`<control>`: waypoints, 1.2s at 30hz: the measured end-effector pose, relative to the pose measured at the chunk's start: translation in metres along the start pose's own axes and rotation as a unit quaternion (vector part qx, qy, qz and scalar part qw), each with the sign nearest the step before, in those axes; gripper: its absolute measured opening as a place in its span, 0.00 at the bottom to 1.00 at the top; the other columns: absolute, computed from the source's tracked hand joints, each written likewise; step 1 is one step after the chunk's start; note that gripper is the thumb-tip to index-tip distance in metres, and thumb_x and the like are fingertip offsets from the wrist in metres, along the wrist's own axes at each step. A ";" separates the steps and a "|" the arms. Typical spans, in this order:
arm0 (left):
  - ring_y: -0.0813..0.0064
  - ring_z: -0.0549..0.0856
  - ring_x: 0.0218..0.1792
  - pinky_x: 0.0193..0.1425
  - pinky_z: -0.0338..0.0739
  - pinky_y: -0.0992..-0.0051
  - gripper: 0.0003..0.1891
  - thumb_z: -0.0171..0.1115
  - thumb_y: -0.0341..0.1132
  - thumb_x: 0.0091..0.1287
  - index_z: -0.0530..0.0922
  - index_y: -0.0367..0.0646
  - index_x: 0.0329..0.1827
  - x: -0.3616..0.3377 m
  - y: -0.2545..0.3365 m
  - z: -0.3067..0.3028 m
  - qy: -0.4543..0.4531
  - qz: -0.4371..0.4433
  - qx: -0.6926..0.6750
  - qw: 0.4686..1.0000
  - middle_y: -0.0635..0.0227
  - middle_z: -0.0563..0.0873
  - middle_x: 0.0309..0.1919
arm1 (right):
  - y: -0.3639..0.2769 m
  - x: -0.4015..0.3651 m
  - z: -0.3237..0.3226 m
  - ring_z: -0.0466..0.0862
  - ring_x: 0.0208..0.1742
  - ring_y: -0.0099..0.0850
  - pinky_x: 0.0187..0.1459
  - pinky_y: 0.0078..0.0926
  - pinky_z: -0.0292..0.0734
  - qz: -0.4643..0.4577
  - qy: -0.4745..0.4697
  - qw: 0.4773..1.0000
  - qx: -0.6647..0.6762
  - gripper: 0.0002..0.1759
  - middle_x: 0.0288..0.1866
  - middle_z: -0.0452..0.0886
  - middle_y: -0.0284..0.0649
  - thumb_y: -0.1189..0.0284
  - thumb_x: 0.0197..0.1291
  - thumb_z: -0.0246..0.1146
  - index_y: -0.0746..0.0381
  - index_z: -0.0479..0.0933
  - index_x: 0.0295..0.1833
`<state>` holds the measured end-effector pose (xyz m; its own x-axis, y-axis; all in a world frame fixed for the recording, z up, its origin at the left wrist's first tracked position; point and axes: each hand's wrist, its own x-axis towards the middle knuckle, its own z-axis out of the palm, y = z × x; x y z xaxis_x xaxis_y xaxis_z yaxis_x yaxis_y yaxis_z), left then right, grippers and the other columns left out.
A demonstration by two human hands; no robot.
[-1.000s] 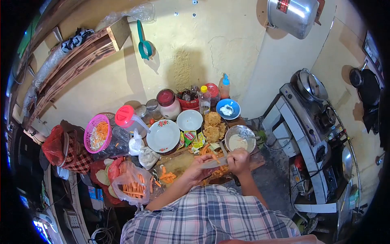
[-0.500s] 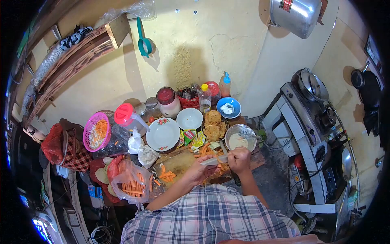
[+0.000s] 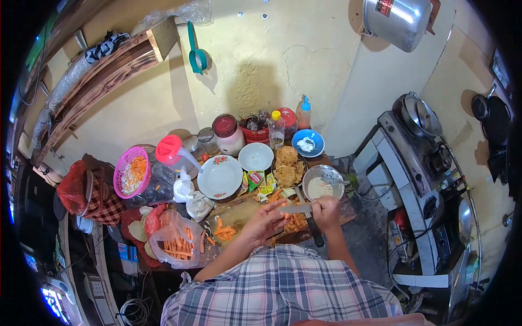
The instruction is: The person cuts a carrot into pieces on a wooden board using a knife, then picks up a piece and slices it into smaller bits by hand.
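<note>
My right hand (image 3: 327,212) is closed round the handle of a knife (image 3: 296,208), its pale blade pointing left over the cutting board (image 3: 246,213). Against the blade tip, my left hand (image 3: 263,223) has its fingers curled, with a bit of orange carrot (image 3: 287,215) showing at the fingertips. Under my hands lie carrot pieces, and a second knife with a black handle (image 3: 315,232) rests on the board. Cut carrot chunks (image 3: 223,232) sit left of my left hand. Just beyond my right hand stands a metal bowl of pale batter (image 3: 321,187).
A plastic bag of carrots (image 3: 176,249) lies at the left. Behind the board are a floral plate (image 3: 219,178), a white bowl (image 3: 255,157), seasoning packets (image 3: 255,180), fried fritters (image 3: 288,168) and a blue bowl (image 3: 308,143). A pink basket (image 3: 132,172) holds shredded vegetables. A stove (image 3: 405,152) stands at right.
The knife has turned slightly, its blade now more level and its tip a little further right. My right hand has shifted right, and my left fingers have opened out somewhat.
</note>
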<state>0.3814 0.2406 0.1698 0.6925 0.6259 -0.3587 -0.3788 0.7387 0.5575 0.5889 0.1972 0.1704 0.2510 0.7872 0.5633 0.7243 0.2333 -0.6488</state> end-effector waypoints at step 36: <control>0.77 0.84 0.42 0.46 0.81 0.78 0.16 0.61 0.23 0.62 0.75 0.40 0.53 -0.011 -0.001 0.018 0.041 0.113 0.011 0.993 0.65 0.82 0.44 | -0.015 -0.005 -0.011 0.69 0.14 0.42 0.21 0.38 0.65 -0.115 0.021 0.993 -0.022 0.13 0.10 0.66 0.43 0.71 0.42 0.57 0.61 0.67 0.11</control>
<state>0.3852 0.2289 0.1867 0.5394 0.7934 -0.2819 -0.5044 0.5726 0.6463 0.5840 0.1831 0.1832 0.1011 0.6913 0.7155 0.7931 0.3782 -0.4774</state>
